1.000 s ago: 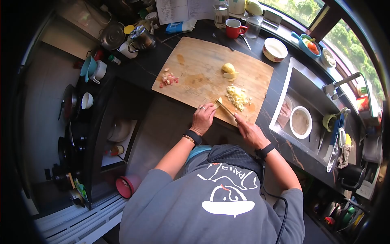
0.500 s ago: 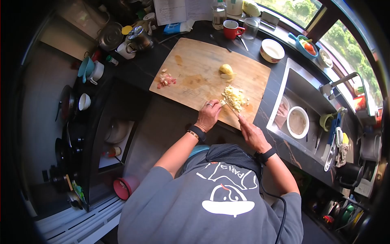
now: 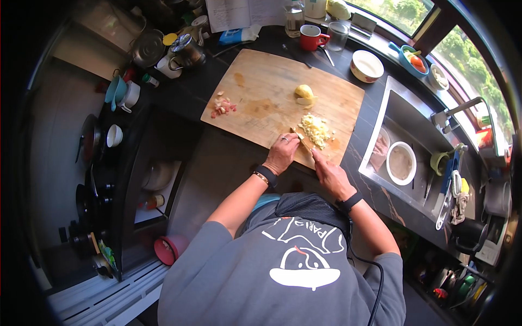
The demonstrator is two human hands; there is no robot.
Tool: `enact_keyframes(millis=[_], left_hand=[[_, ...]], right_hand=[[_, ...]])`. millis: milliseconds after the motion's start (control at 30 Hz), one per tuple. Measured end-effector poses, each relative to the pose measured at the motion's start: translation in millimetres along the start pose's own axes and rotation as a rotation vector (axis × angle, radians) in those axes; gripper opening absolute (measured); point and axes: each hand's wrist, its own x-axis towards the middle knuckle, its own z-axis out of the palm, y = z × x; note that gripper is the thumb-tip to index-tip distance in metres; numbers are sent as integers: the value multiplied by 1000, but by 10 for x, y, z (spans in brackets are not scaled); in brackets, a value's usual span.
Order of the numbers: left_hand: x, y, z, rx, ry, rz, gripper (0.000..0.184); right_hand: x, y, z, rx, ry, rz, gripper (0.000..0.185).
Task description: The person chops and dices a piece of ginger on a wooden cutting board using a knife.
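Observation:
My right hand [image 3: 333, 175] is closed round the handle of a knife [image 3: 305, 143], whose blade slants up and left beside my left fingertips. Bent fingers of my left hand [image 3: 283, 152] pinch a small pale piece near the front edge of the wooden cutting board [image 3: 261, 81]; most of the piece is hidden. Just beyond the knife lies a heap of pale yellow chopped bits [image 3: 316, 130]. Farther back rests a yellow lump, perhaps a peeled potato [image 3: 303, 91], with a cut slice against it. Pink and white diced pieces [image 3: 223, 106] sit at the board's left.
At right, the sink [image 3: 375, 163] holds a white bowl [image 3: 401, 163]. A patterned bowl [image 3: 366, 67], a red mug [image 3: 312, 38] and a glass jar [image 3: 338, 35] stand behind the board. A metal pot [image 3: 187, 51] is at the back left.
My right hand has shifted slightly left and up, and the knife blade now reaches farther across, closer to my left fingertips. My left hand stays nearly in place.

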Motion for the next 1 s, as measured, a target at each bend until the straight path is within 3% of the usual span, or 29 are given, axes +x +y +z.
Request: enact_keyframes(millis=[233, 533, 633, 767, 1000], left_hand=[[3, 22, -30, 25, -20, -4, 13], [-13, 23, -67, -19, -29, -4, 17], [-8, 2, -77, -25, -29, 12, 17], [0, 5, -60, -34, -12, 20, 17], [4, -26, -84, -24, -42, 30, 15]], right_hand=[[68, -18, 68, -48, -23, 42, 56], [-679, 75, -291, -22, -88, 67, 57], [-795, 40, -473, 128, -107, 108, 54], [-612, -30, -536, 212, -16, 46, 54], [-104, -76, -274, 67, -42, -26, 55]])
